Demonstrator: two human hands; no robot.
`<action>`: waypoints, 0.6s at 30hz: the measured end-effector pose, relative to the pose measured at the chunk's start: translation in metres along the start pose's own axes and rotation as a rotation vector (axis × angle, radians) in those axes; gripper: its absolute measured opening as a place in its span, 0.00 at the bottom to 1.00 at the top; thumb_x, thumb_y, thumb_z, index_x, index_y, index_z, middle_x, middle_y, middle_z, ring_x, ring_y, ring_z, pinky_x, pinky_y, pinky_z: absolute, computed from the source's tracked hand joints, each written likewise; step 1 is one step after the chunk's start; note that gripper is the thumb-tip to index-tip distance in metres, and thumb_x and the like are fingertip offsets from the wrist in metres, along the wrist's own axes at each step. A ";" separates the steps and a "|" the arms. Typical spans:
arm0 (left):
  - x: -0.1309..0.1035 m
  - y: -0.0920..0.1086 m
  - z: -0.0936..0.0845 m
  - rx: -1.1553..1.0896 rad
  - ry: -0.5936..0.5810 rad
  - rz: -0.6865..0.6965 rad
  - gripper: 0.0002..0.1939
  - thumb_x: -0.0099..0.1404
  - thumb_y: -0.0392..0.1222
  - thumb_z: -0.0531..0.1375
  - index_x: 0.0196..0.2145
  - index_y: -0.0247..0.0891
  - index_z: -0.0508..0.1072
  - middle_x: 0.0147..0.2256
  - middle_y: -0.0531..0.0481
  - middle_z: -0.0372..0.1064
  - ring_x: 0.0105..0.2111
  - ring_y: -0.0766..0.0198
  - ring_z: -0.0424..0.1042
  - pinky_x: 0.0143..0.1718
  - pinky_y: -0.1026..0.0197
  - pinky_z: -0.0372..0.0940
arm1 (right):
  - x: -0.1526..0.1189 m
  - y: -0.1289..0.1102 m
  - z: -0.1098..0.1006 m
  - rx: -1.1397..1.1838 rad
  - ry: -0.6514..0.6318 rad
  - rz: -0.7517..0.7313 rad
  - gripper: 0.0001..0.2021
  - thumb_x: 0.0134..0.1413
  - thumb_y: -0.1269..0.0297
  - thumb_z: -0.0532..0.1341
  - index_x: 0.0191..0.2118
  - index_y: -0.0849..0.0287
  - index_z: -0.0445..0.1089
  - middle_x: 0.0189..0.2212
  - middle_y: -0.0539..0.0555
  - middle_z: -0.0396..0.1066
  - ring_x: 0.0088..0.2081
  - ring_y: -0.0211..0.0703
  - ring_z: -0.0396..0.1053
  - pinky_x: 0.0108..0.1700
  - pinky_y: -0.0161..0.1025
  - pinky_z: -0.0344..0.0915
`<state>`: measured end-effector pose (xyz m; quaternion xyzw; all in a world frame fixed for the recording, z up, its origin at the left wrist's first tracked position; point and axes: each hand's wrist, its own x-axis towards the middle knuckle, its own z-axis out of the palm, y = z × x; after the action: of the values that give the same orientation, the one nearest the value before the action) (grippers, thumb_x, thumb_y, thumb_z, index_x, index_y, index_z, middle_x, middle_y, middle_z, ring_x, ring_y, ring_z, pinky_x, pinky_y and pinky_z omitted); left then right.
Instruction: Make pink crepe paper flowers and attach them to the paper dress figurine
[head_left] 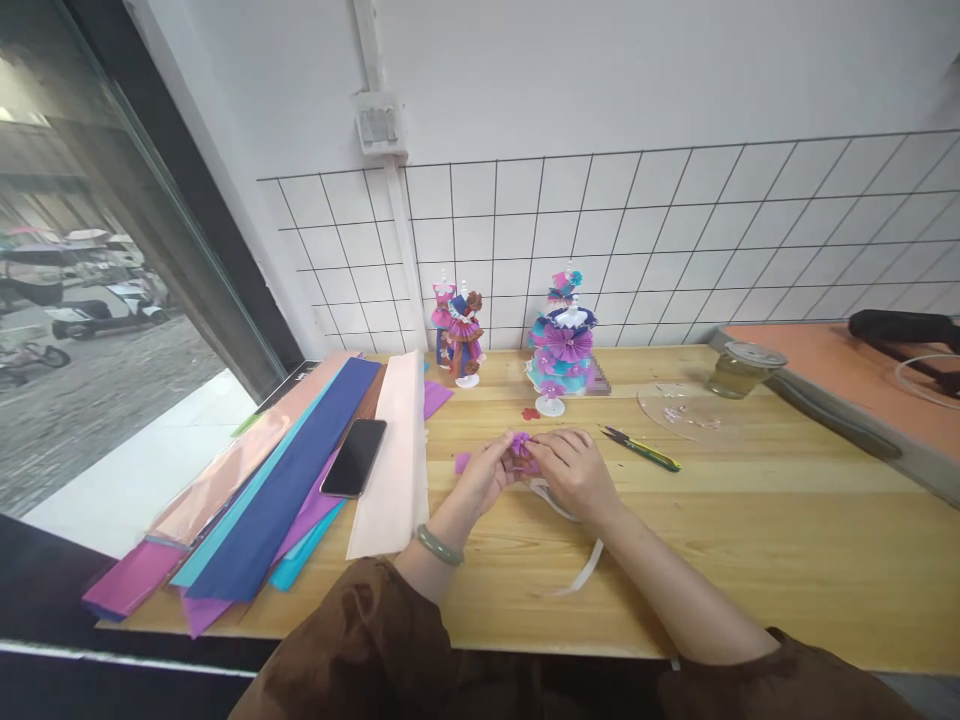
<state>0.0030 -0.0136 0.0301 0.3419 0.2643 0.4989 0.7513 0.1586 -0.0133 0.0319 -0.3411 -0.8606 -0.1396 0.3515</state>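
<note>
Both hands meet over the middle of the wooden table (pixel 495 570). My left hand (pixel 487 478), a green bangle at its wrist, pinches a small gathered purple paper piece (pixel 520 444) from the left. On its right side my right hand (pixel 577 468) closes its fingers on the same piece. A white ribbon (pixel 589 568) trails from under my right hand toward the table's front. Purple paper (pixel 463 462) lies just left of my left fingers. Yellow-green snips (pixel 643 450) rest to the right of my right hand. Behind the hands stands a tiered paper dress on a white stand (pixel 566 345).
Crepe paper sheets (pixel 281 500) and a black phone (pixel 355 457) cover the left side. Two small dressed figures (pixel 463 340) stand at the back. A clear plate (pixel 686 412) with small bits and a lidded cup (pixel 742 370) sit at the back right, beside an orange surface (pixel 832 370).
</note>
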 end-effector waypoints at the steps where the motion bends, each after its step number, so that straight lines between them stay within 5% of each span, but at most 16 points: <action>1: 0.000 0.001 -0.001 0.000 -0.003 0.003 0.15 0.53 0.47 0.60 0.32 0.30 0.71 0.27 0.45 0.69 0.29 0.64 0.68 0.32 0.60 0.62 | 0.000 0.000 0.000 0.022 -0.001 -0.006 0.13 0.50 0.73 0.55 0.42 0.58 0.69 0.39 0.57 0.71 0.42 0.46 0.64 0.45 0.45 0.57; 4: 0.001 0.002 -0.004 0.001 0.010 0.018 0.13 0.51 0.43 0.62 0.30 0.30 0.72 0.28 0.45 0.69 0.28 0.65 0.68 0.32 0.62 0.61 | -0.002 0.002 0.002 0.196 0.028 0.095 0.14 0.51 0.72 0.54 0.44 0.58 0.67 0.42 0.57 0.69 0.45 0.46 0.64 0.47 0.46 0.57; 11: 0.004 0.000 -0.007 0.093 0.076 0.065 0.13 0.49 0.44 0.63 0.30 0.31 0.73 0.29 0.45 0.70 0.27 0.67 0.66 0.33 0.63 0.59 | 0.006 0.002 0.010 0.914 0.027 0.802 0.15 0.48 0.59 0.58 0.42 0.58 0.68 0.41 0.57 0.71 0.42 0.46 0.68 0.45 0.44 0.63; 18: 0.005 0.001 -0.005 0.317 0.106 0.181 0.15 0.50 0.47 0.62 0.29 0.32 0.74 0.25 0.48 0.68 0.26 0.68 0.63 0.32 0.64 0.58 | 0.023 -0.003 0.014 1.308 -0.061 0.970 0.18 0.37 0.55 0.65 0.36 0.59 0.71 0.36 0.55 0.73 0.38 0.45 0.69 0.43 0.42 0.64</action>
<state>0.0006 -0.0077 0.0270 0.4518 0.3469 0.5337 0.6250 0.1376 0.0024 0.0381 -0.4052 -0.5338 0.5685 0.4772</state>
